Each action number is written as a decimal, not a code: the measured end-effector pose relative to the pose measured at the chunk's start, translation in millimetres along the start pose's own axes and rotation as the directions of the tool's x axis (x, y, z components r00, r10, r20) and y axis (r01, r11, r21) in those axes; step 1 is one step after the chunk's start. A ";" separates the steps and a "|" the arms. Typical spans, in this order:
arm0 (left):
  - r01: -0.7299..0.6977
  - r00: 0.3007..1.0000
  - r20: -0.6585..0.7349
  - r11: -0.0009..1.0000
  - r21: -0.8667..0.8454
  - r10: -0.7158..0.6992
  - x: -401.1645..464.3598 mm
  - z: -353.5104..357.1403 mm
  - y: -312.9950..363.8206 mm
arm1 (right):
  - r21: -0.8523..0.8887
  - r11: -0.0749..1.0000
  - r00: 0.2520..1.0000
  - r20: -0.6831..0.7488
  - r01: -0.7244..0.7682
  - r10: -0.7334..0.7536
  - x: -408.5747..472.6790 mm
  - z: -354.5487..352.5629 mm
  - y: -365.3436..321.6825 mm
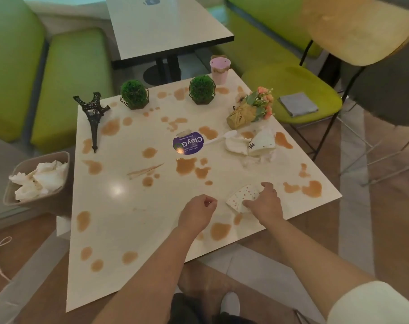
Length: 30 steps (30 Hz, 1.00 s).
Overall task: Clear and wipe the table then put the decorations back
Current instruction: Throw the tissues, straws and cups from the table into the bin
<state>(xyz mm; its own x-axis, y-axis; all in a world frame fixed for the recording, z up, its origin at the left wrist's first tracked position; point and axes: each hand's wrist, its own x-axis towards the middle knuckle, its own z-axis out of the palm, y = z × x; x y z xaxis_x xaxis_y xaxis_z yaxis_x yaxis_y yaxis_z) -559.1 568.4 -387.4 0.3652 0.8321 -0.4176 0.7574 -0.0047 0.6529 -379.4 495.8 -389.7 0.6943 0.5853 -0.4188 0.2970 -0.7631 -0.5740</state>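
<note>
The white table (128, 206) is covered with several brown spills. My right hand (265, 202) grips a dotted paper cup (242, 197) lying on its side near the front edge. My left hand (197, 212) hovers beside it with fingers curled, holding nothing. Further back on the right lie a tipped white cup (262, 142), crumpled napkins (236, 146) and a white spoon (218, 139). Decorations stand at the back: a black Eiffel tower model (92, 115), two green plant balls (134, 94) (201, 90), a flower bouquet (252, 111) and a pink cup (219, 70).
A beige bin (18, 181) with crumpled tissues stands left of the table. A grey cloth (298, 104) lies on the green chair (292, 78) at the right. A purple round sticker (188, 143) marks the table's middle. Green benches and another table (166, 24) stand behind.
</note>
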 end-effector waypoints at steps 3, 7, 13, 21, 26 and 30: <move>0.008 1.000 -0.002 1.000 -0.012 -0.008 1.1 -1.1 2.0 | 0.043 0.998 0.999 0.021 -0.041 0.040 4.1 -0.7 -4.2; 0.036 0.999 -0.015 0.999 -0.034 -0.036 4.0 -5.9 1.3 | 0.080 0.997 0.994 0.113 -0.015 0.006 9.4 2.3 -12.6; 0.149 0.989 0.034 0.962 -0.228 -0.145 7.5 -24.0 8.4 | 0.362 0.932 0.987 0.138 0.028 -0.083 3.6 14.1 -57.0; 0.156 0.983 0.032 0.743 -0.651 -0.179 17.1 -79.3 -0.2 | 0.538 0.841 0.954 0.224 0.049 -0.199 -19.4 51.2 -138.8; 0.095 0.975 -0.025 0.516 -0.851 -0.221 28.3 -134.2 -39.6 | 0.546 0.837 0.934 0.280 0.034 -0.221 -34.6 97.4 -189.2; 0.054 0.960 -0.068 0.419 -0.906 -0.270 33.8 -190.1 -82.6 | 0.546 0.838 0.909 0.346 0.007 -0.233 -53.4 140.7 -235.1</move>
<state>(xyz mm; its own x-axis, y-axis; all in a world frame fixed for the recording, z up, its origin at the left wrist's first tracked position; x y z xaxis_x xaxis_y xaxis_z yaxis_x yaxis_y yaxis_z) -712.2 702.4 -335.4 0.1095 0.8379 -0.5347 -0.1537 0.5457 0.8238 -578.5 682.6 -331.4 0.3347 0.8045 -0.4906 -0.1045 -0.4857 -0.8678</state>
